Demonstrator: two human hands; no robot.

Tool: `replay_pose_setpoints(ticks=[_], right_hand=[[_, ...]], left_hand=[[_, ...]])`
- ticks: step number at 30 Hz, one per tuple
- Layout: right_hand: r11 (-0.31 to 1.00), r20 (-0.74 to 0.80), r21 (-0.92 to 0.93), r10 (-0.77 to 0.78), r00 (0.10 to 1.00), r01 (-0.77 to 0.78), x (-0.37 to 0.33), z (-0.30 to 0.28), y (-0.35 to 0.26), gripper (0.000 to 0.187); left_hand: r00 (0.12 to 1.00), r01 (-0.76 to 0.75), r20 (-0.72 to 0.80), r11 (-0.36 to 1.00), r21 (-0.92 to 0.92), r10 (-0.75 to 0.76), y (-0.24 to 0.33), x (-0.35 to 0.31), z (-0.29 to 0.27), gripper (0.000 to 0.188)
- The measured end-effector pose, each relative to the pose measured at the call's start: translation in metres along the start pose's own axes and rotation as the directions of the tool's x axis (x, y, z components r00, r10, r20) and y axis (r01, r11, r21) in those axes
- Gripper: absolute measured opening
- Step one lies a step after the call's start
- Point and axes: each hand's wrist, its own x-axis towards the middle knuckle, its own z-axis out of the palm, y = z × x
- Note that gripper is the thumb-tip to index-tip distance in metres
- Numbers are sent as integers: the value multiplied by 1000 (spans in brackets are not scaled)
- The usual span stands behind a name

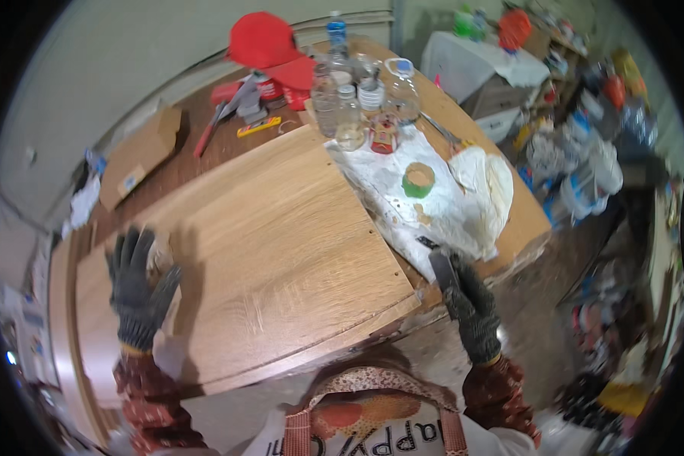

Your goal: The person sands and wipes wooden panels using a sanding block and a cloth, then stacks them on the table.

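The left hand (138,285) in a grey glove presses flat and unclenched on the wooden board (258,251), over something pale I cannot make out. The right hand (467,300) grips a dark tool (442,267) at the board's corner. The board lies across the workbench (524,220), overhanging, so it could tip or slide. It looks smooth, light oak.

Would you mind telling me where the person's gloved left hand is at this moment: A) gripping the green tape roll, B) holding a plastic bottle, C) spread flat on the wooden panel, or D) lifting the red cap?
C: the left hand, in a dark grey glove, lies with fingers spread on the light wooden panel, far from the green tape roll, the red cap and the bottles.
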Motion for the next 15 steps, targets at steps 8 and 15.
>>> replay_pose_setpoints(ticks=[8, 15], right_hand=[[668, 246, -556, -437, 865, 496, 56, 19, 20, 36], [856, 7, -420, -329, 944, 302, 45, 1, 32, 30]], left_hand=[[990, 128, -32, 969, -209, -138, -36, -70, 51, 44], [989, 135, -21, 959, -250, -144, -54, -73, 51, 40]])
